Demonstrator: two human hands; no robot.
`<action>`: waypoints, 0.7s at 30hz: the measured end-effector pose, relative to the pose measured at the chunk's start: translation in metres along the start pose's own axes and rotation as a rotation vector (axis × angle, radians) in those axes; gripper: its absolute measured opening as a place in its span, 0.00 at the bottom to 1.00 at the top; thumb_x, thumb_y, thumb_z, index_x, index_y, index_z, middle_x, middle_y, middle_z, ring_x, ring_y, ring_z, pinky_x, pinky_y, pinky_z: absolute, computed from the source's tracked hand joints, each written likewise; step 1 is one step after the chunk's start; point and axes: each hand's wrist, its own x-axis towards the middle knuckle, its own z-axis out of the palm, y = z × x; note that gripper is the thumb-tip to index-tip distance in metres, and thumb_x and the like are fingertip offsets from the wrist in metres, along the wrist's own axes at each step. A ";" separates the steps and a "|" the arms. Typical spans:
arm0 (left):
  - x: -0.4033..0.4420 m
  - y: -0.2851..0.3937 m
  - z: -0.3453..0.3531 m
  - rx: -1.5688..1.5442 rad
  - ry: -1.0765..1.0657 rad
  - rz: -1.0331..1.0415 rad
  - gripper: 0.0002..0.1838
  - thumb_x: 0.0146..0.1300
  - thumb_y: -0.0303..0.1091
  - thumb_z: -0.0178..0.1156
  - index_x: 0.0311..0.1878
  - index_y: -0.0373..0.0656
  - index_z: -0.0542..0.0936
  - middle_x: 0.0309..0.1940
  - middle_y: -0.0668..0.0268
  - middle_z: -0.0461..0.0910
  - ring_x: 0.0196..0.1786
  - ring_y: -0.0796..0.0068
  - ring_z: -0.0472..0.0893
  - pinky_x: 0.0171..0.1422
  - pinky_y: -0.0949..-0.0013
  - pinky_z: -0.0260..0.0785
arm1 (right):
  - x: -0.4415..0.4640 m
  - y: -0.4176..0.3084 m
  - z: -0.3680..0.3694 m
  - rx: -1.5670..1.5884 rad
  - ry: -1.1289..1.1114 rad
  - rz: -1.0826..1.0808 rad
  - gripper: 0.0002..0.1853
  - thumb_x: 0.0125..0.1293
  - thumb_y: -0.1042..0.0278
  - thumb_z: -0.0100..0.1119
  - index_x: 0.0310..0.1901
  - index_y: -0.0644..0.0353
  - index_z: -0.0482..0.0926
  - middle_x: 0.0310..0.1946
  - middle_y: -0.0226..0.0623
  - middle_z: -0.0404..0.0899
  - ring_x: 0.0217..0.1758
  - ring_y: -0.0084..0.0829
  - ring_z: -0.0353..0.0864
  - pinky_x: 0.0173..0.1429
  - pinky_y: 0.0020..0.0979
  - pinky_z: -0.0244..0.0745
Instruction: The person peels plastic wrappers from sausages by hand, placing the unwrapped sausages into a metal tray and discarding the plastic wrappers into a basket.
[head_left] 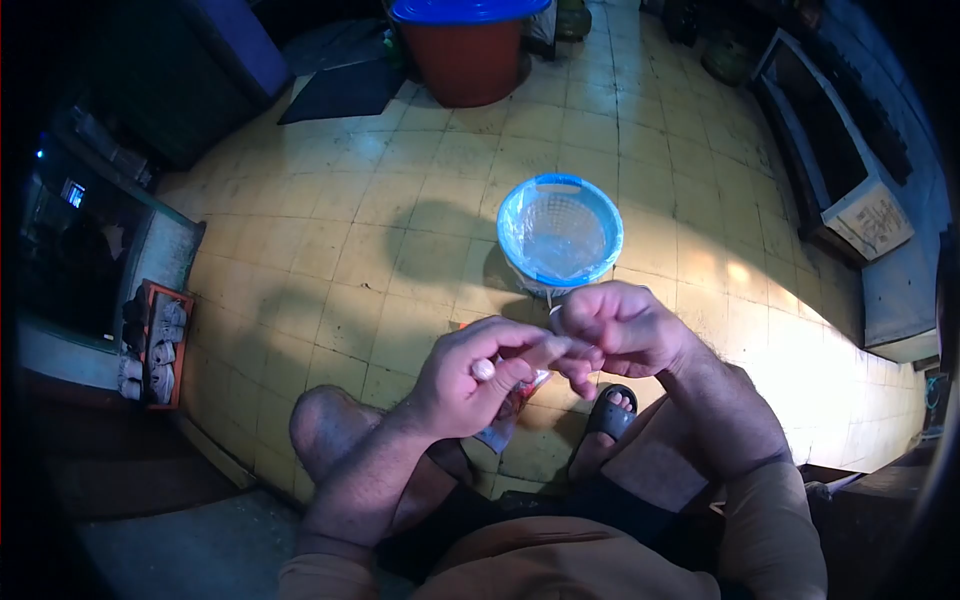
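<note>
My left hand [470,380] is closed, with a small pale rounded piece [482,370] showing between its curled fingers; its kind is unclear. My right hand [625,328] meets it fingertip to fingertip, thumb and fingers pinched together. Whatever lies in that pinch is hidden and blurred. Beyond the hands, a blue plastic basket [612,232] lined with a clear plastic bag [560,225] stands on the floor. Partly covered by my hands, a red and clear plastic packet [512,408] is below them, between my legs.
Yellow floor tiles [420,180] spread around. A brown tub [465,70] with a blue lid [465,8] stands at the back, beside a dark mat [343,91]. To the left is a shoe rack [165,345] with shoes. A white-framed cabinet [868,215] is on the right.
</note>
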 end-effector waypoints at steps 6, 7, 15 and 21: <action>-0.007 -0.010 0.002 -0.519 0.054 -0.146 0.14 0.73 0.33 0.54 0.54 0.33 0.69 0.45 0.56 0.80 0.43 0.75 0.82 0.47 0.72 0.77 | 0.001 -0.008 -0.003 -0.553 0.129 -0.327 0.12 0.65 0.73 0.64 0.49 0.63 0.78 0.43 0.34 0.77 0.46 0.24 0.77 0.52 0.28 0.73; -0.009 -0.010 0.003 -0.627 0.023 -0.189 0.12 0.74 0.31 0.53 0.53 0.33 0.70 0.47 0.57 0.79 0.46 0.76 0.82 0.49 0.72 0.78 | 0.004 -0.005 0.003 -0.615 0.146 -0.330 0.15 0.64 0.75 0.64 0.53 0.63 0.79 0.45 0.34 0.78 0.47 0.22 0.76 0.54 0.27 0.71; -0.008 -0.022 0.026 -0.312 0.123 -0.138 0.07 0.71 0.28 0.57 0.47 0.36 0.74 0.36 0.67 0.79 0.32 0.87 0.76 0.35 0.80 0.68 | 0.003 0.005 -0.001 -0.633 0.138 -0.303 0.07 0.60 0.75 0.69 0.38 0.63 0.80 0.35 0.30 0.78 0.41 0.21 0.77 0.45 0.26 0.73; -0.001 -0.012 0.019 0.044 0.213 0.146 0.06 0.67 0.27 0.62 0.44 0.38 0.77 0.35 0.65 0.80 0.30 0.82 0.78 0.34 0.76 0.69 | 0.004 0.003 0.011 -0.943 0.230 -0.234 0.09 0.60 0.72 0.70 0.35 0.61 0.77 0.33 0.29 0.77 0.37 0.20 0.76 0.41 0.26 0.71</action>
